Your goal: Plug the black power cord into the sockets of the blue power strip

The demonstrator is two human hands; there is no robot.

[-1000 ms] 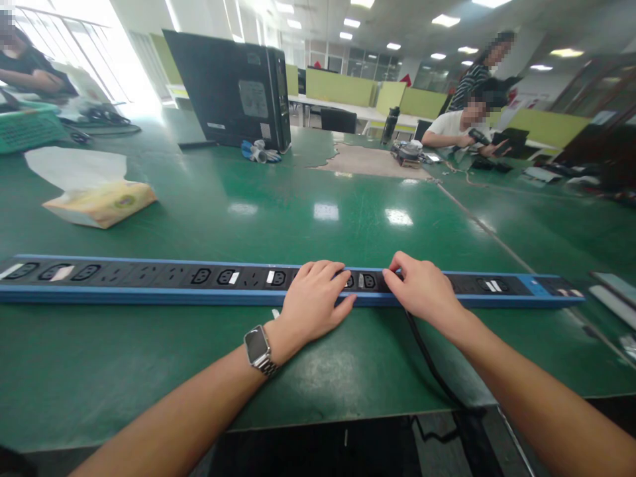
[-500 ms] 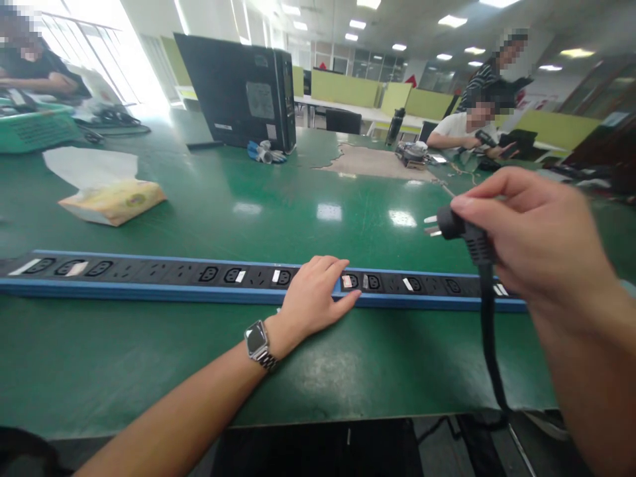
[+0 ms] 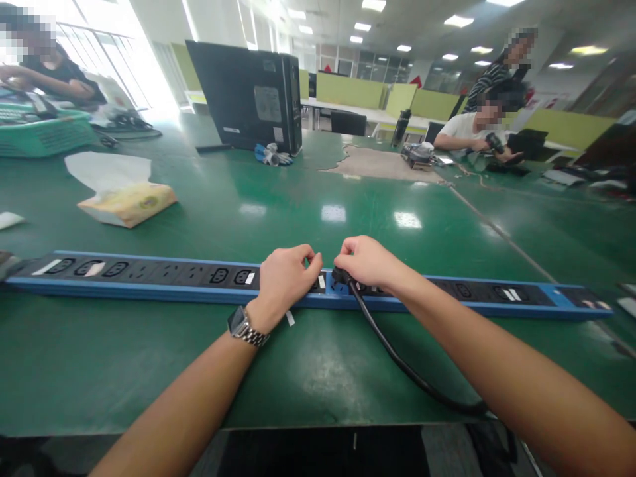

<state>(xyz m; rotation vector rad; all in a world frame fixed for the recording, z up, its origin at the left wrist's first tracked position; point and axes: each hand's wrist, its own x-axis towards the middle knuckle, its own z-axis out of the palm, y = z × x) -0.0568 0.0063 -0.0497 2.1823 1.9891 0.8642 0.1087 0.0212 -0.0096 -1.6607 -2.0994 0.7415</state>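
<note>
A long power strip with a blue frame and black sockets lies across the green table. My right hand pinches a black three-pin plug, its prongs turned down against the blue section near the strip's middle. Whether the pins are inside the socket is hidden. The plug's black cord curves toward the table's front edge, passing under my right forearm. Just left of the plug, my left hand rests over the strip. Its fingers are curled with thumb and forefinger close together; anything between them is hidden.
A tissue pack lies at the left, behind the strip. Farther back stand a black computer case, blue-grey gloves and a green basket. People are at the table's far left and far right. A paper scrap lies before the strip.
My right hand has brought the plug left and down from the air onto the strip's middle. My left hand has shifted slightly left, and its spread fingers have curled in.
</note>
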